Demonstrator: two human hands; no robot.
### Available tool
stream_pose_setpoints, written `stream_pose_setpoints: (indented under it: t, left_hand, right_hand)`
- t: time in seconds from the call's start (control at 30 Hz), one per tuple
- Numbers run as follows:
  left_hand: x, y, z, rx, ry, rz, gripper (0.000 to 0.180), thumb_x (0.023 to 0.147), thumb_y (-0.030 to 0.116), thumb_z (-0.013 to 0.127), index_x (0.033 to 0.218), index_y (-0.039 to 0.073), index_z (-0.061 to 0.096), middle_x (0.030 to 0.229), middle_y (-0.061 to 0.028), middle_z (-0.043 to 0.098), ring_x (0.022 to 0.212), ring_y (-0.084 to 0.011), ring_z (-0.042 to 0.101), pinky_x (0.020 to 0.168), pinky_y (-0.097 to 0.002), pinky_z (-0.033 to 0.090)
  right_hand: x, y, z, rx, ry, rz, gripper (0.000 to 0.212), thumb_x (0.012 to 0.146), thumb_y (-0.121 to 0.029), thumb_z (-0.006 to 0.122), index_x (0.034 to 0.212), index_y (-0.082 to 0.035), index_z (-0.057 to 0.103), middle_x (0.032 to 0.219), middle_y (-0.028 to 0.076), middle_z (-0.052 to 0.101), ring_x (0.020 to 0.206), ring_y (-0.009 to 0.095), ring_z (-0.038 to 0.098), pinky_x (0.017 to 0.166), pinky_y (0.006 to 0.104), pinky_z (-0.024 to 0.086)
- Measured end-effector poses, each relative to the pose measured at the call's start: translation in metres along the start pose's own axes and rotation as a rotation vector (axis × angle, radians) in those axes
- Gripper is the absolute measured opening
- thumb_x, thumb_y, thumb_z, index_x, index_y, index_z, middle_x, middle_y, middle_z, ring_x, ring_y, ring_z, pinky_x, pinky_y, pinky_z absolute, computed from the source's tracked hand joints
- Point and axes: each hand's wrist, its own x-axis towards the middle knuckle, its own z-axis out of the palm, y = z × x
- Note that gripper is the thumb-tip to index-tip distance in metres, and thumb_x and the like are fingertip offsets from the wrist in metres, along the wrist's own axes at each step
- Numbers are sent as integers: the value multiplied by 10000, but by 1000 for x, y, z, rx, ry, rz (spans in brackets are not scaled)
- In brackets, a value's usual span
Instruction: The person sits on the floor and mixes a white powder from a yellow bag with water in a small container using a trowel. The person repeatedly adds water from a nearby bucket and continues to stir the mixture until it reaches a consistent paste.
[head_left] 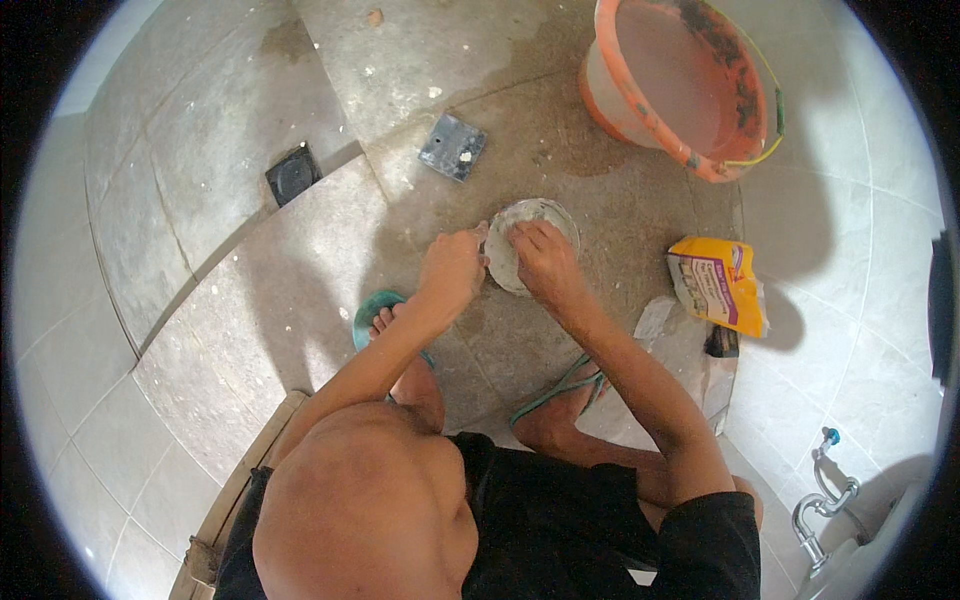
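A small round bowl (532, 207) stands on the floor in front of me, with pale grey paste coating its inside. My left hand (456, 264) is closed on the bowl's left rim and steadies it. Over the right part of the bowl, my right hand (545, 258) reaches in with its fingers drawn together at the paste. Whatever those fingers hold, if anything, is hidden beneath them. Both forearms come up from below, one on either side of the bowl.
At the far right stands an orange bucket (612, 75) of cloudy water with a wire handle. A yellow bag (722, 285) rests by the right wall. Beyond the bowl lies a square dark plate (453, 147); farther left is a black square drain (293, 175). Chrome pipe (808, 530) is at lower right.
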Motion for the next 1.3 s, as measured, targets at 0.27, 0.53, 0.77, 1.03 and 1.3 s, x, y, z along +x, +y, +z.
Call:
stream_pose_setpoints:
  t: [0.27, 0.53, 0.77, 1.03, 1.3]
  left_hand:
    - [0, 4, -2, 20, -10, -21, 439, 777, 55, 659, 1207, 24, 578, 854, -260, 652, 840, -439, 644, 751, -491, 527]
    - [0, -1, 4, 16, 28, 18, 415, 775, 52, 656, 1183, 17, 590, 841, -260, 652, 818, -441, 644, 746, -494, 526]
    - [2, -4, 7, -19, 59, 35, 292, 772, 52, 657, 1060, 19, 626, 831, -258, 653, 811, -445, 642, 748, -501, 526]
    - [1, -5, 8, 48, -10, -11, 418, 793, 61, 635, 1208, 48, 586, 841, -258, 657, 823, -435, 652, 734, -495, 529]
    - [-1, -6, 6, 51, 16, 28, 487, 782, 57, 646, 1262, 54, 563, 848, -249, 659, 820, -431, 650, 734, -485, 531]
  right_hand:
    - [0, -10, 9, -62, 163, 207, 327, 646, -1, 624, 972, -17, 638, 1053, 173, 639, 985, 346, 595, 868, 429, 493]
    - [0, -13, 12, -89, 223, 257, 292, 668, 15, 597, 957, -8, 635, 1007, 178, 646, 947, 353, 602, 843, 433, 497]
    - [-2, -13, 17, 5, 235, 286, 288, 661, 25, 591, 944, -8, 632, 974, 167, 648, 938, 360, 599, 839, 446, 491]
    - [-1, -21, 8, 46, 149, 268, 249, 705, 64, 607, 944, -4, 633, 987, 167, 658, 949, 334, 626, 823, 399, 515]
    - [-9, -23, 23, 63, 215, 66, 254, 663, 56, 628, 910, 0, 644, 961, 140, 663, 936, 310, 633, 802, 396, 526]
